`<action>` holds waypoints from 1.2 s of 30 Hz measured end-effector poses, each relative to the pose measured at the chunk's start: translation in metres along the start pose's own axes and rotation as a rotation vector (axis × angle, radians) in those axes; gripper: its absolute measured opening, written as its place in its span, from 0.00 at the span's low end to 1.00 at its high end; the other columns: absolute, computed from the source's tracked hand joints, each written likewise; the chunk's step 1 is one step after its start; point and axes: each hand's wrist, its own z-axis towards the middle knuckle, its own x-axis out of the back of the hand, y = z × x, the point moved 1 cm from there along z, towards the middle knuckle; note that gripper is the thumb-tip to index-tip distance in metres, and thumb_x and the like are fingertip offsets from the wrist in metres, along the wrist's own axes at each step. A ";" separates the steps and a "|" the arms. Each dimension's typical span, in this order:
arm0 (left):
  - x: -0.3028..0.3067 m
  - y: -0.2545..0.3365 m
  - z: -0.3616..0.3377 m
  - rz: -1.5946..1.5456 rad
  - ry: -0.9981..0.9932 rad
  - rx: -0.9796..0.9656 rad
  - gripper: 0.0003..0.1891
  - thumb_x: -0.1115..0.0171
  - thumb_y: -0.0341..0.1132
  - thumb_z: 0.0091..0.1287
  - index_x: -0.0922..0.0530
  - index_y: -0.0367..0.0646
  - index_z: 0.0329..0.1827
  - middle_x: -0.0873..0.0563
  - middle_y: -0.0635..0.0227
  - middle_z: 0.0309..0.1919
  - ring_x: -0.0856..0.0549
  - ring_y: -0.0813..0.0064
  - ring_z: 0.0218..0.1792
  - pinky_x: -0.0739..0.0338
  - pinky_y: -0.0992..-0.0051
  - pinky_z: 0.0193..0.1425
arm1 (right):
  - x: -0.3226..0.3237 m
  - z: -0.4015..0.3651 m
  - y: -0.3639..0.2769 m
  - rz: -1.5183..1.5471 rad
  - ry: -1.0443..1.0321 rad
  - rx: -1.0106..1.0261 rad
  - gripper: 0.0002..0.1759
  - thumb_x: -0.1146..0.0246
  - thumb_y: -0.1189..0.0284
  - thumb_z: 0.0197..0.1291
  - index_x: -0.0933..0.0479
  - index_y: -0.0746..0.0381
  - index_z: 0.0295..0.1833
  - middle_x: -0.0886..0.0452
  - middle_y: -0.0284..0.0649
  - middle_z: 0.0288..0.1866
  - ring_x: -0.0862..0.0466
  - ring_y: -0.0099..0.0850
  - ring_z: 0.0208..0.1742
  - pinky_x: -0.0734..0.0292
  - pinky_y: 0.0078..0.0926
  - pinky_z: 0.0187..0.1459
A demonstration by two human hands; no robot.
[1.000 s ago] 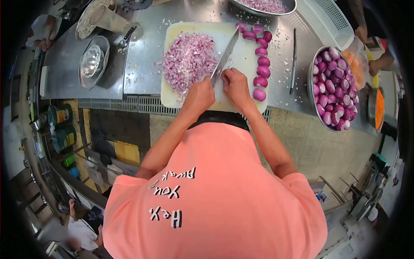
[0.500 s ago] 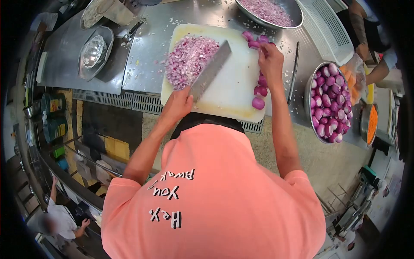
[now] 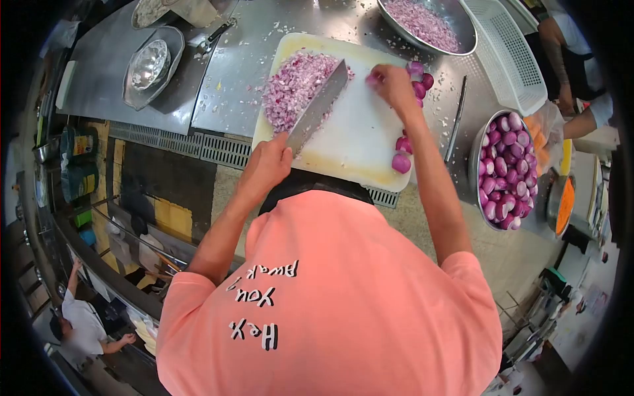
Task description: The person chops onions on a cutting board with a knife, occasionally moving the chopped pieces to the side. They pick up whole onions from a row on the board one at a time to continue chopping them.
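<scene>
A cleaver point(image 3: 319, 105) is in my left hand point(image 3: 267, 164), closed round its handle at the board's near left edge. Its blade lies against a heap of chopped red onion point(image 3: 294, 86) on the white cutting board point(image 3: 360, 142). My right hand point(image 3: 393, 89) pinches a purple onion piece point(image 3: 375, 80) over the upper right of the board. Peeled purple onions point(image 3: 401, 163) line the board's right edge, partly hidden by my right forearm.
Right of the board lie a thin dark rod point(image 3: 456, 119) and a bowl of peeled onions point(image 3: 507, 168). Behind are a bowl of chopped onion point(image 3: 426, 25) and a white basket point(image 3: 505, 56). A co-worker's arm point(image 3: 581, 124) reaches in at the right.
My right hand has moved left from the onion row, carrying an onion piece over the board. My left hand keeps hold of the cleaver. The whole view has shifted slightly.
</scene>
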 end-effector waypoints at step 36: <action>-0.034 0.038 0.025 0.110 -0.067 -0.132 0.07 0.48 0.28 0.67 0.29 0.29 0.41 0.20 0.36 0.25 0.18 0.36 0.34 0.27 0.48 0.38 | -0.039 -0.090 -0.077 0.026 0.178 0.071 0.07 0.41 0.82 0.52 0.25 0.64 0.38 0.23 0.46 0.38 0.22 0.48 0.43 0.25 0.45 0.43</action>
